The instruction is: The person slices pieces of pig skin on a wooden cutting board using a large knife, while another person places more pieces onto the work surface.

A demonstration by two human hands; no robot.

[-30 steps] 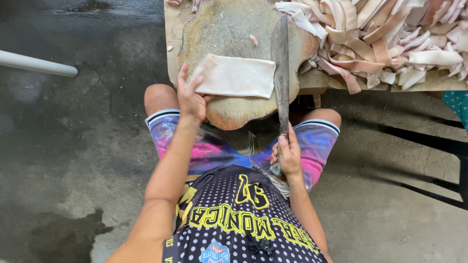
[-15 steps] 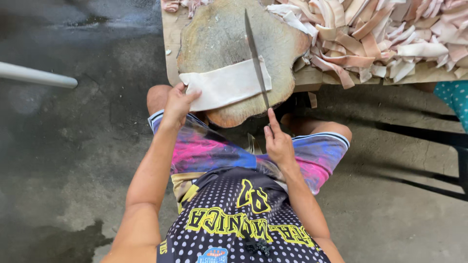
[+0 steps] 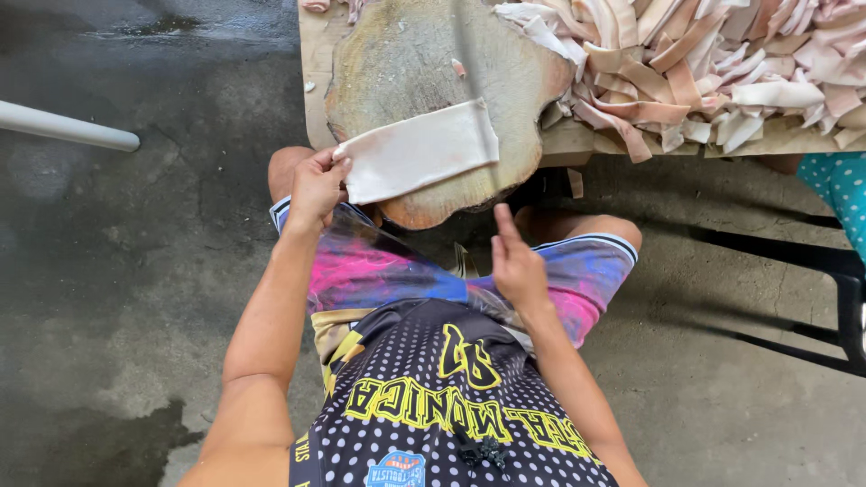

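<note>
On the far left of the head view, a white pipe (image 3: pixel 68 126) is lying across the wet concrete floor (image 3: pixel 135 271), well apart from the work. Moving right, the left hand (image 3: pixel 317 185) is pinching the near left corner of a pale rectangular slab of skin or fat (image 3: pixel 419 149), fingers closed on its edge, probably to be keeping it flat and steady against the blade. That slab is lying on the near half of a round wooden chopping block (image 3: pixel 397 54), so its bulk is stretching away to the right of the gripping fingers, with its left end overhanging the block's rim slightly. The block is sitting on a wooden table (image 3: pixel 316 72), with its near rim over the person's knees, which is putting the cutting surface within easy reach of both arms.

At the slab's right edge a long knife (image 3: pixel 474 99) is showing only as a motion-blurred streak, running from the block down toward the right hand (image 3: pixel 516 266). That hand is hanging just below the block's near rim, forefinger pointing up; its fingers look curled as if around a handle, but the blur is hiding the handle, so I cannot tell how firmly it is gripping. Further right, a heap of cut pale strips (image 3: pixel 704 72) is piling on the table just beside the block. At the far right edge, patterned teal cloth (image 3: pixel 843 189) is showing.
</note>
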